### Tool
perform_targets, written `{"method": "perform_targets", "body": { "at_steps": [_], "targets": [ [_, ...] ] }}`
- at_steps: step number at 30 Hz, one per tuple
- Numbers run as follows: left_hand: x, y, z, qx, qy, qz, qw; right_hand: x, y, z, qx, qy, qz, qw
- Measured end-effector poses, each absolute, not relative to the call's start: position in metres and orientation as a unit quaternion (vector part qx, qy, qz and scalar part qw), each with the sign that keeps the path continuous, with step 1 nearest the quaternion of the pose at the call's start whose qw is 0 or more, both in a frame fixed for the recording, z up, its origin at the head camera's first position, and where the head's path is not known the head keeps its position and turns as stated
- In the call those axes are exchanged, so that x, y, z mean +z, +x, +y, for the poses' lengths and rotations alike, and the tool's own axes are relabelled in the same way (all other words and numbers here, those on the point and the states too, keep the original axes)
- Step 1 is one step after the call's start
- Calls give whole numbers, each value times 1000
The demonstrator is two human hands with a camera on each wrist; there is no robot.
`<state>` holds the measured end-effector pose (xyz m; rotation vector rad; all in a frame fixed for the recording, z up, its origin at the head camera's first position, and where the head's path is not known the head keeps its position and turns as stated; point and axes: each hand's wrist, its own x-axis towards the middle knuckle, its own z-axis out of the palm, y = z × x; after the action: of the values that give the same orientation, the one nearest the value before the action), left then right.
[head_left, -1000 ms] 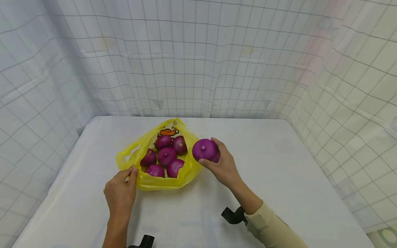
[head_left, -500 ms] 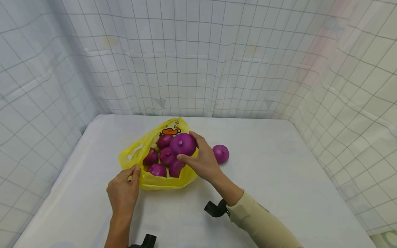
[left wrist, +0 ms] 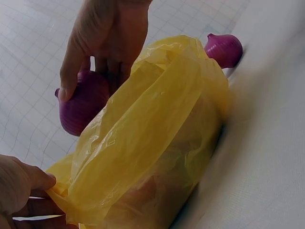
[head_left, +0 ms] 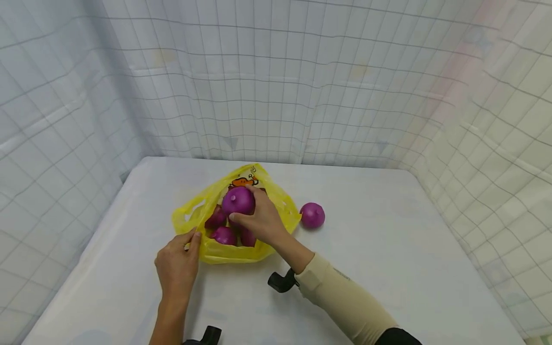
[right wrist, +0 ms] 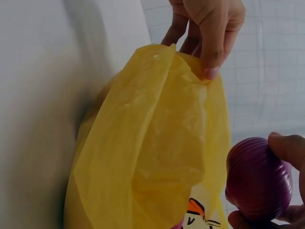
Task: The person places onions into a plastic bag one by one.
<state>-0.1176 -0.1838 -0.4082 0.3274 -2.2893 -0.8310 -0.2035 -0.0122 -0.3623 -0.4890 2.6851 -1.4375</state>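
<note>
In the head view a yellow plastic bag (head_left: 241, 256) lies with its mouth spread, several red onions (head_left: 224, 235) inside it. The left hand (head_left: 178, 263) pinches the bag's near left rim between thumb and fingers. Above the bag's mouth, the right hand (head_left: 265, 218) grips one red onion (head_left: 238, 200), thumb on the near side and fingers on the far side. That held onion (left wrist: 85, 102) also shows in the left wrist view, just over the rim, and it hides part of the onions below. Another red onion (head_left: 312, 215) sits on the table beside the bag's right edge.
A white-covered table (head_left: 366, 249) carries the bag and the loose onion. Gridded white curtains (head_left: 276, 86) hang behind it and along both sides. Black wrist-camera mounts (head_left: 282, 281) stick out from both wrists.
The right hand has moved left with its onion, from the bag's right side to over its mouth. The loose onion on the table has come into sight. The left hand keeps its pinch on the rim.
</note>
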Motion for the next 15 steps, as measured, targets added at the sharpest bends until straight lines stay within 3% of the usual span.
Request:
{"method": "perform_targets", "body": {
  "at_steps": [15],
  "targets": [
    [-408, -119, -185, -313, 124, -882, 330, -381, -229, -41, -413, -131, 900, 48]
  ]
}}
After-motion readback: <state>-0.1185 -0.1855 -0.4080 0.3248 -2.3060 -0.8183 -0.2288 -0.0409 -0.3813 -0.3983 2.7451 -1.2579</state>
